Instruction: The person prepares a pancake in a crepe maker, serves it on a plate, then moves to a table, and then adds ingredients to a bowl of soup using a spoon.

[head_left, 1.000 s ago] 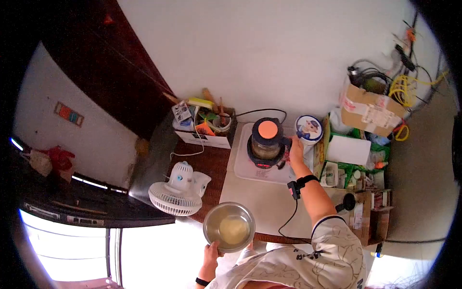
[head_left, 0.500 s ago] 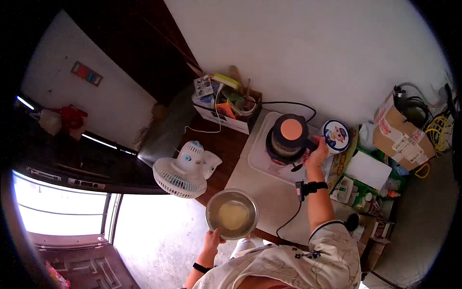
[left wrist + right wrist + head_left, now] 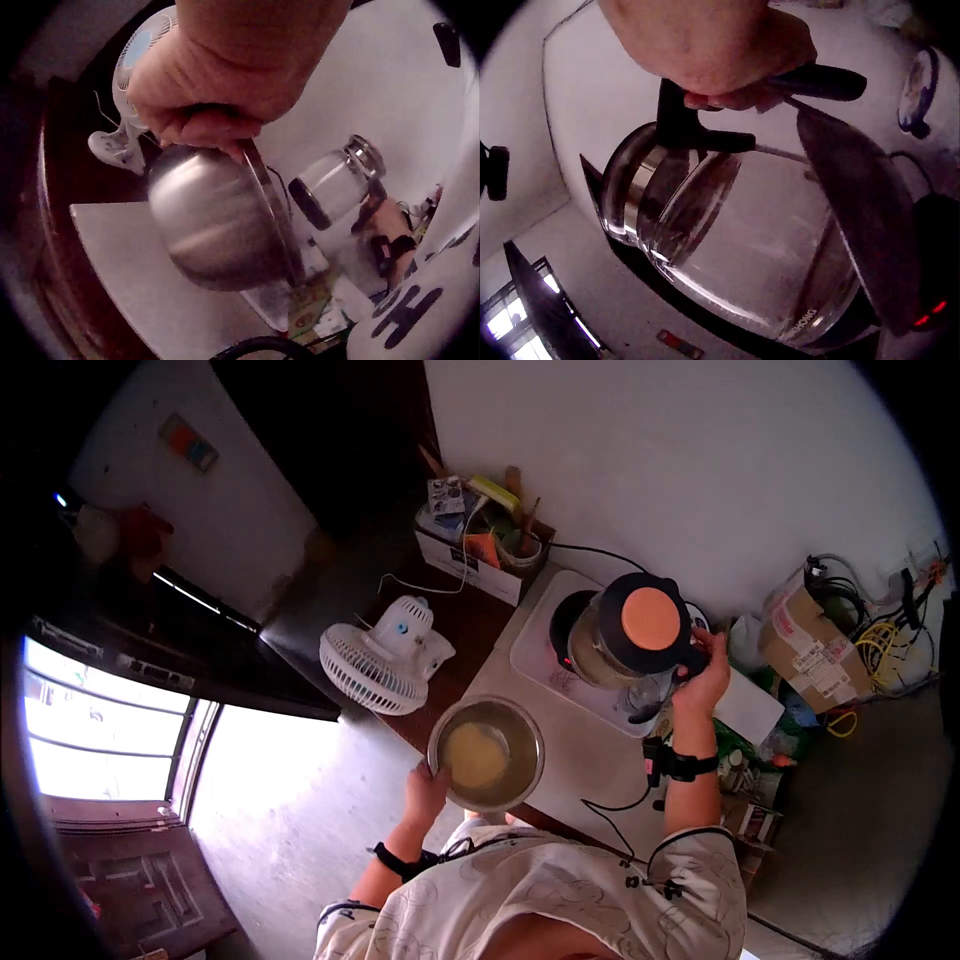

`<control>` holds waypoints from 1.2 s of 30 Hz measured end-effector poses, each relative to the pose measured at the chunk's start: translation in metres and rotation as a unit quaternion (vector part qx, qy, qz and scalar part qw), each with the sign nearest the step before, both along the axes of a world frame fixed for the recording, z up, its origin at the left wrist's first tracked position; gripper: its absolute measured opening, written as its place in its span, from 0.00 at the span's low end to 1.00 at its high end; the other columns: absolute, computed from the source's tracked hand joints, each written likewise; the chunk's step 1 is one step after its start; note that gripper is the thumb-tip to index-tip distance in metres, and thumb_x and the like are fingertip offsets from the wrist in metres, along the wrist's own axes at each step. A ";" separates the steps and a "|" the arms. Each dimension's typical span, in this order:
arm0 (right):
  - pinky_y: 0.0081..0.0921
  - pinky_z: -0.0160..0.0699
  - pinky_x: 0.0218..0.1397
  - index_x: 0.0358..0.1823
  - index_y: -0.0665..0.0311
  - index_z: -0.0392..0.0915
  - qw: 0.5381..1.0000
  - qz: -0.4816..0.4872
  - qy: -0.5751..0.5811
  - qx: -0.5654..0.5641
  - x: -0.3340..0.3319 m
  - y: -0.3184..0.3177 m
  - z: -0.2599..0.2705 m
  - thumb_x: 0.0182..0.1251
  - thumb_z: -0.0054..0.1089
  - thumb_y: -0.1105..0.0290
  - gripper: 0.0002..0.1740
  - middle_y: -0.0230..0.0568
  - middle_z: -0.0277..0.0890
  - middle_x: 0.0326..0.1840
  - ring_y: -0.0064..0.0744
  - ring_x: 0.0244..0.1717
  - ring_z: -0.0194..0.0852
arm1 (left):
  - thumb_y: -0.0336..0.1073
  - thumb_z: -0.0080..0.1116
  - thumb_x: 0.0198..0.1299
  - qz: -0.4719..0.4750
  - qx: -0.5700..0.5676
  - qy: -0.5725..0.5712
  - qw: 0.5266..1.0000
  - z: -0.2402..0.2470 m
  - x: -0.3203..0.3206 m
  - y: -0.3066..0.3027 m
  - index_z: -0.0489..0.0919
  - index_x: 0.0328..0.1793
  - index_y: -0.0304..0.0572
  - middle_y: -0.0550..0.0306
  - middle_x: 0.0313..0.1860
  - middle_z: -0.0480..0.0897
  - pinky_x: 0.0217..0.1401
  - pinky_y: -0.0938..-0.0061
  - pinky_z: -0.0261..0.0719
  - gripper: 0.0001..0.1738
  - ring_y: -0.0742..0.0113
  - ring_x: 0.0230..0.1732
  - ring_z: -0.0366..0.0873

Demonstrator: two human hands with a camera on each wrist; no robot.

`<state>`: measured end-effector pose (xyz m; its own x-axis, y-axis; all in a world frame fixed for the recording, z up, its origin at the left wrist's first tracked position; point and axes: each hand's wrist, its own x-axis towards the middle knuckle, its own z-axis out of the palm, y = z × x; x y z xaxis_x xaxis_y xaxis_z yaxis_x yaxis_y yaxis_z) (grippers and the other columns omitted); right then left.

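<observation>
My right hand (image 3: 703, 682) grips the dark handle of a glass electric kettle (image 3: 600, 643) with an orange-topped lid. The kettle is tilted and raised off its round black base (image 3: 568, 615), where a red light glows. In the right wrist view the fingers curl round the handle above the clear glass body (image 3: 757, 232). My left hand (image 3: 427, 794) holds a stainless steel bowl (image 3: 522, 768) by its rim, in front of the table's edge. Pale yellow contents (image 3: 475, 753) lie in the bottom. The left wrist view shows only the bowl's shiny outside (image 3: 217, 225).
The base stands on a pale tray (image 3: 535, 660) on the table. A white fan (image 3: 385, 655) is at the left, before a box of odds and ends (image 3: 463, 558). On the right are a white-topped green crate (image 3: 745, 708) and a cardboard box with cables (image 3: 815, 640).
My right hand has lifted the kettle off its base and moved it right and nearer, tilting it. The left hand still holds the bowl, now a little higher in view. The head view has turned.
</observation>
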<state>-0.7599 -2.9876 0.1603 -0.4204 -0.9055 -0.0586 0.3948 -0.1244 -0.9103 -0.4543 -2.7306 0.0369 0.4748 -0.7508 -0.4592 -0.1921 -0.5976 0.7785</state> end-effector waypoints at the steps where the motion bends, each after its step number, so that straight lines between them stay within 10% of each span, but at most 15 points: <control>1: 0.17 0.54 0.15 0.34 0.65 0.78 0.999 0.027 0.023 0.002 -0.008 0.009 0.002 0.65 0.43 0.53 0.22 0.29 0.68 0.24 0.19 0.20 0.64 | 0.38 0.52 0.54 0.002 -0.127 -0.036 0.991 -0.010 0.002 0.000 0.72 0.40 0.29 0.42 0.24 0.77 0.23 0.71 0.72 0.16 0.65 0.21 0.77; 5: 0.16 0.53 0.15 0.34 0.65 0.78 0.995 0.028 0.091 0.015 -0.008 0.054 0.034 0.65 0.44 0.52 0.22 0.28 0.67 0.23 0.17 0.19 0.64 | 0.34 0.53 0.54 0.045 -0.332 -0.060 0.940 -0.006 0.007 -0.001 0.71 0.43 0.32 0.45 0.30 0.79 0.27 0.76 0.72 0.13 0.69 0.26 0.77; 15: 0.18 0.54 0.18 0.30 0.64 0.78 0.973 0.063 0.216 0.049 0.002 0.143 0.054 0.65 0.44 0.51 0.23 0.27 0.64 0.17 0.17 0.16 0.59 | 0.35 0.53 0.58 0.063 -0.201 0.155 0.965 0.053 0.022 0.020 0.68 0.32 0.40 0.68 0.20 0.69 0.13 0.85 0.57 0.08 0.84 0.15 0.60; 36: 0.20 0.55 0.24 0.31 0.69 0.77 0.935 0.135 0.327 -0.001 0.017 0.188 0.059 0.68 0.41 0.52 0.26 0.29 0.64 0.14 0.19 0.17 0.57 | 0.39 0.52 0.60 0.067 -0.232 0.233 0.942 0.079 0.031 0.042 0.68 0.31 0.43 0.69 0.19 0.69 0.12 0.88 0.55 0.10 0.85 0.13 0.59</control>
